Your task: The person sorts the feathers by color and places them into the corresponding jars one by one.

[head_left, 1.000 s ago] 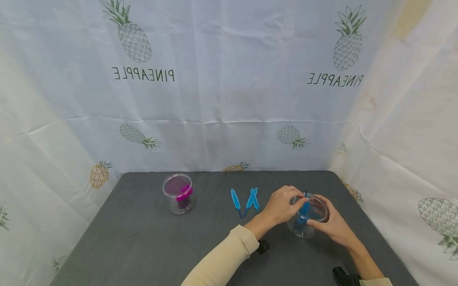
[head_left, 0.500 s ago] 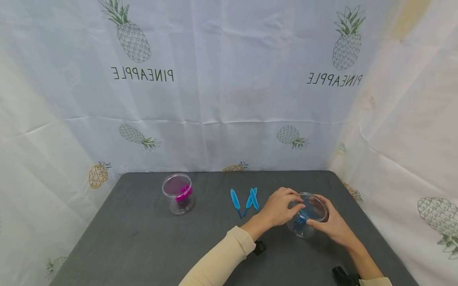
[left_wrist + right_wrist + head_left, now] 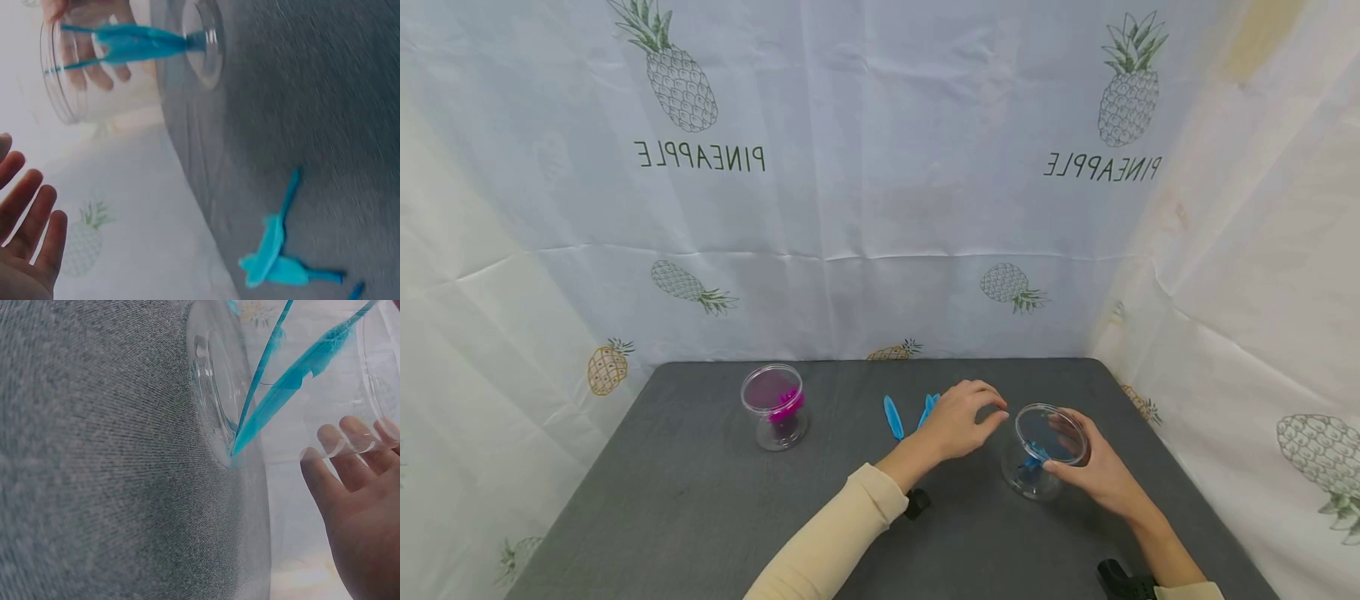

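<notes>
A clear footed cup (image 3: 1028, 479) stands upright at the table's right. My right hand (image 3: 1101, 467) grips its side near the rim, fingers and thumb curled round it. Two blue feathers (image 3: 294, 378) lean inside it, quills up, as both wrist views show. My left hand (image 3: 958, 423) is in the air just left of this cup and holds nothing; its fingers look loosely bent. Behind that hand lie blue feathers (image 3: 892, 417) on the table, partly covered by it. In the left wrist view, two of these loose feathers (image 3: 269, 256) cross each other.
Another clear footed cup (image 3: 773, 435) stands at the left of the dark grey table (image 3: 685, 517), with something magenta (image 3: 786, 406) inside. A white curtain (image 3: 865, 183) printed with pineapples hangs behind and along both sides.
My left hand let go of a blue feather, which dropped into the cup, then drew back leftward over the loose feathers. The right hand has kept its grip on the cup.
</notes>
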{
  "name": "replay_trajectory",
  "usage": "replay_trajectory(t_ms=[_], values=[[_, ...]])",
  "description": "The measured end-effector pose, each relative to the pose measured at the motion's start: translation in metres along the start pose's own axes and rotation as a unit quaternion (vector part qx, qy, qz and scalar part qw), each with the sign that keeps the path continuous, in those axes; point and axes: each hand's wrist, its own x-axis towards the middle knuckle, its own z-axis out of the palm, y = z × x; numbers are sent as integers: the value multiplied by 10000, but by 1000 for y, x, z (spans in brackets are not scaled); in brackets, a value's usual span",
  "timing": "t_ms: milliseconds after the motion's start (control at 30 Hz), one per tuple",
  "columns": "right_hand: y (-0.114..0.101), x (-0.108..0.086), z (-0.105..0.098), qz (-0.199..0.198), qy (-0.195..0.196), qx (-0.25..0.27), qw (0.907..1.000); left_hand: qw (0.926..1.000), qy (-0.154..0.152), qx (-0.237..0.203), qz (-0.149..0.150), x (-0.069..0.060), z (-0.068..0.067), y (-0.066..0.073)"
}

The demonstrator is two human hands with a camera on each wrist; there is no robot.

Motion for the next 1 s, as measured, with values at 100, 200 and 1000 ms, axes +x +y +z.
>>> replay_trajectory(t_ms=[100, 200, 1000], values=[[0, 0, -1, -22, 6, -36, 10000, 9999, -69, 84, -133, -3, -5, -8], [0, 0, -1, -39, -7, -48, 10000, 9992, -231, 122, -293, -8, -8, -16], [-1, -1, -1, -37, -48, -60, 10000, 9634, -2180, 899, -1271, -42, 0, -70]])
